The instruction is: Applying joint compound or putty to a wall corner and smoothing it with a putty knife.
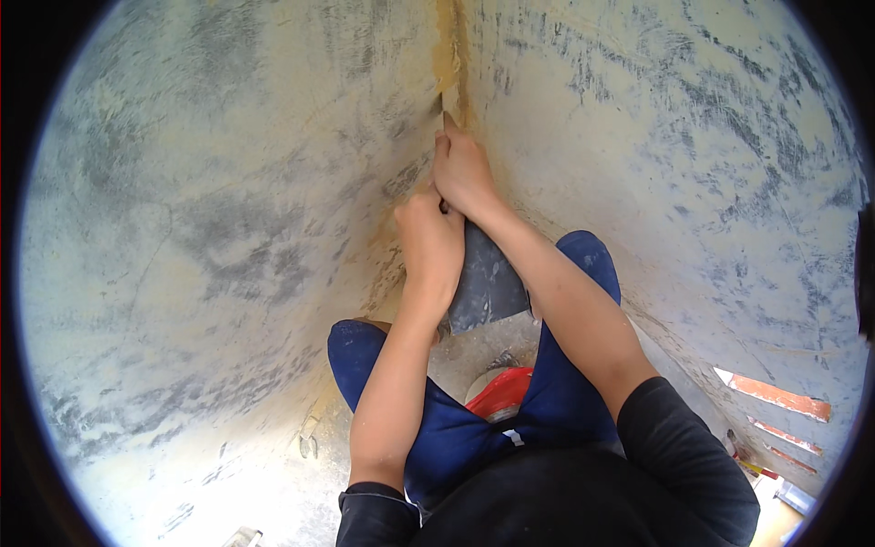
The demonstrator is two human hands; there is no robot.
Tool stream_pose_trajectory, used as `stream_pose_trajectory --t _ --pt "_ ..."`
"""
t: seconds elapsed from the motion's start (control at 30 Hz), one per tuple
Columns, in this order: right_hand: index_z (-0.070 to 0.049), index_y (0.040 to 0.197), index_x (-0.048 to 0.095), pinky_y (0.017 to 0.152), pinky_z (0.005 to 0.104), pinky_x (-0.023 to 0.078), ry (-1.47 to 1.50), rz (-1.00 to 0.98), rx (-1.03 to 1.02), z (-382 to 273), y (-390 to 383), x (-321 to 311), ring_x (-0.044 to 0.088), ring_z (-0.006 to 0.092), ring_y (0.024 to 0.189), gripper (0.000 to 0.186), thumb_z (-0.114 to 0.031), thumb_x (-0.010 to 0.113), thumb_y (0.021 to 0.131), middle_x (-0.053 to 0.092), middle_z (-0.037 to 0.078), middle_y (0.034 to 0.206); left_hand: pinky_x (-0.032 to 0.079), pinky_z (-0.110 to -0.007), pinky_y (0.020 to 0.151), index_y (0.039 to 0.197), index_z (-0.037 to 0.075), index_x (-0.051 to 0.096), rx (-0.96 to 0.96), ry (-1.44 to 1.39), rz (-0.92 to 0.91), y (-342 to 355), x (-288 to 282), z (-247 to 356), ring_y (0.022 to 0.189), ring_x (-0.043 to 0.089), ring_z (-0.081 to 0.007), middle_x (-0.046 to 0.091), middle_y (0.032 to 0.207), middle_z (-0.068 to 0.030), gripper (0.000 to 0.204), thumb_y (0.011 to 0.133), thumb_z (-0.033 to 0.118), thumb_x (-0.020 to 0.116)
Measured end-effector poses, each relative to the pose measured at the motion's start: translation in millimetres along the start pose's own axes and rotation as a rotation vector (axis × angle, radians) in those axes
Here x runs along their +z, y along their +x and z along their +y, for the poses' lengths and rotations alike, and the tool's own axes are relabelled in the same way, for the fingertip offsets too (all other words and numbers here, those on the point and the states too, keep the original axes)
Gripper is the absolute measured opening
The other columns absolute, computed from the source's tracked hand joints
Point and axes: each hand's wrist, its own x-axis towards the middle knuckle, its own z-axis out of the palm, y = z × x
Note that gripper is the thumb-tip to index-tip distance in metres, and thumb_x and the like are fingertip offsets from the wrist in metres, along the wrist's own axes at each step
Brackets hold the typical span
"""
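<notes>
My right hand is raised to the corner where two plastered walls meet. Its fingers are closed round a thin, dark-edged blade tool, with the index finger stretched along it; most of the tool is hidden. Just below, my left hand is closed and touches the base of my right hand. What it grips is hidden; a small dark round end shows between the hands. Behind them, between my forearms, is a dark grey, scuffed flat panel that widens toward me. I cannot tell whether either hand holds it.
Pale, dark-streaked walls rise on the left and right, joined by a yellowish-brown seam. My blue-trousered knees are bent between them. A red thing lies below. Slots cut the right wall; clutter sits at lower right.
</notes>
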Motion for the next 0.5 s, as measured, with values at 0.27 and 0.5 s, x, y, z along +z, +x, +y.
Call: stream_pose_trajectory --t 0.27,0.5 --pt "0.005 0.154 0.043 0.066 0.044 0.058 -0.025 0.031 -0.065 15 3 9 0.073 0.031 0.062 0.049 -0.018 0.043 0.11 0.07 0.025 0.077 0.053 -0.045 0.07 0.094 -0.013 0.071 -0.057 -0.026 -0.012 -2 0 9 0.079 0.068 -0.0503 0.063 0.079 -0.0361 0.017 0.083 0.0 0.069" --pt "0.006 0.15 0.047 0.066 0.0452 0.057 0.004 0.029 0.002 18 24 -1 0.072 0.0335 0.061 0.047 -0.018 0.043 0.11 0.068 0.024 0.07 0.051 -0.045 0.068 0.091 -0.013 0.068 -0.028 -0.023 -0.022 15 14 8 0.08 0.065 -0.0522 0.059 0.079 -0.0368 0.017 0.085 0.002 0.068"
